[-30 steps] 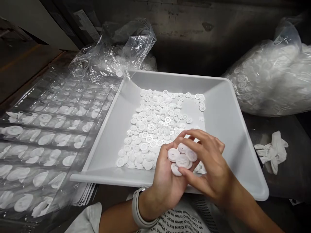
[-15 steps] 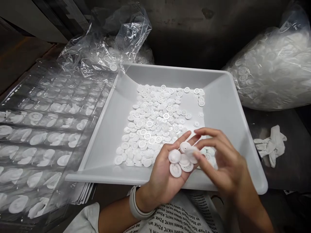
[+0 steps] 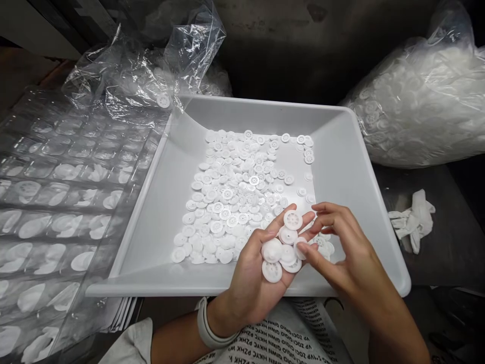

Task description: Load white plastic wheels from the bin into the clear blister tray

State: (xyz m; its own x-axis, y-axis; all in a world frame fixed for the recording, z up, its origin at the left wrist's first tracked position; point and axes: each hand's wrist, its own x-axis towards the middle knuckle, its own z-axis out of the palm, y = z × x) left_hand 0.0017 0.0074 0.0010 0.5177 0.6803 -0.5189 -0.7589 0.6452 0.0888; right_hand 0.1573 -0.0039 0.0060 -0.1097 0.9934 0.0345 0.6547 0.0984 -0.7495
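Left hand [image 3: 257,275] open, cupping white discs [image 3: 282,247]; right hand [image 3: 343,260] half-open, touching them, over near rim of tray [image 3: 151,289].

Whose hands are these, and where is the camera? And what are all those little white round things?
No machine here: a person works with two bare hands. The camera sits on their head and looks down, so you see what they see. The left hand lies open and carries a few white discs on its palm and fingers. The right hand reaches over with its fingertips at those discs; whether it pinches one, I cannot tell. Under both hands stands a big white tray with a spread of discs on its floor. Left of it lie clear pocketed sheets, some pockets holding white pieces. On the right is a see-through bag stuffed with white pieces, and a crumpled white cloth lies near the tray.
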